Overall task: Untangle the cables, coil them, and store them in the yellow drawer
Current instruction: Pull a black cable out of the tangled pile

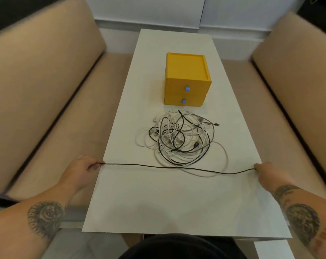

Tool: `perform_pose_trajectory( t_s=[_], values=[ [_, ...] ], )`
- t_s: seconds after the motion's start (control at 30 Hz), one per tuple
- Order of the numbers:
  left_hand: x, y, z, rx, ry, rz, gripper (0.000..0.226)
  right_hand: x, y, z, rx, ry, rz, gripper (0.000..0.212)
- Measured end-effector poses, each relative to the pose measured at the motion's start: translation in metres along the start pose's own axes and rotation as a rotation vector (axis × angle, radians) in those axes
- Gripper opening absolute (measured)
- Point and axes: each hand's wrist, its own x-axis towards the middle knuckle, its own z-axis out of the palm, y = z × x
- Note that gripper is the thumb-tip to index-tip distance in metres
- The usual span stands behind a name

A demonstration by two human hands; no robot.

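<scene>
A beige left sofa (46, 90) runs outward of the left hand (83, 167). This hand hovers at the left edge of the white table (158, 202), fingers curled in, and pinches one end of a black cable (177, 167) between thumb and fingertips. Its forearm is tattooed.

From that pinch the cable runs rightward across the table, nearly straight and sagging a little toward its right end, just above or on the tabletop; I cannot tell which. Beyond the middle of this span, away from the person, lies the tangle (182, 137) of white and black cables, heaped loosely on the table. The tangle's nearest loops reach under or against the stretched cable. Farther past the tangle, well beyond both grips, stands the yellow drawers (186, 79) unit, two drawers stacked, each with a blue knob (187, 88) on its front, both fronts facing the person.

The cable's other end sits in the right hand (265, 171), at the table's right edge, also curled and pinching the cable at the fingertips. Its forearm is tattooed too. Outward of this hand runs the beige right sofa (289, 81).
</scene>
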Motion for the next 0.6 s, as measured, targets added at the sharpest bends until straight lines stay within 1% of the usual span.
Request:
perform_pose_trajectory(
  t_s=[0.07,0.17,0.23,0.3,0.37,0.47,0.53,0.6],
  values=[
    [-0.002,-0.002,-0.004,0.005,-0.025,-0.010,0.030,-0.001,0.002,0.002,-0.110,-0.011,0.012,0.040],
    [0.000,0.005,-0.009,-0.020,-0.059,-0.045,0.036,-0.009,-0.006,-0.004,-0.249,-0.049,0.009,0.032],
    [0.006,0.014,-0.010,0.001,-0.078,-0.020,0.040,-0.017,-0.016,-0.014,-0.310,-0.062,0.012,0.030],
    [0.014,0.024,-0.011,0.019,-0.112,0.018,0.036,-0.020,-0.024,-0.025,-0.329,-0.067,-0.010,0.032],
    [0.023,0.035,-0.009,0.027,-0.130,0.055,0.027,-0.021,-0.032,-0.037,-0.304,-0.056,-0.041,0.035],
    [0.036,0.064,-0.002,0.015,-0.181,0.118,0.013,-0.025,-0.054,-0.051,-0.195,-0.007,-0.175,0.045],
    [0.042,0.089,0.005,0.039,-0.279,0.165,0.007,-0.028,-0.073,-0.056,-0.055,0.055,-0.279,0.045],
    [0.046,0.108,0.014,0.056,-0.382,0.213,0.004,-0.026,-0.093,-0.051,0.108,0.088,-0.421,0.037]
  ],
)
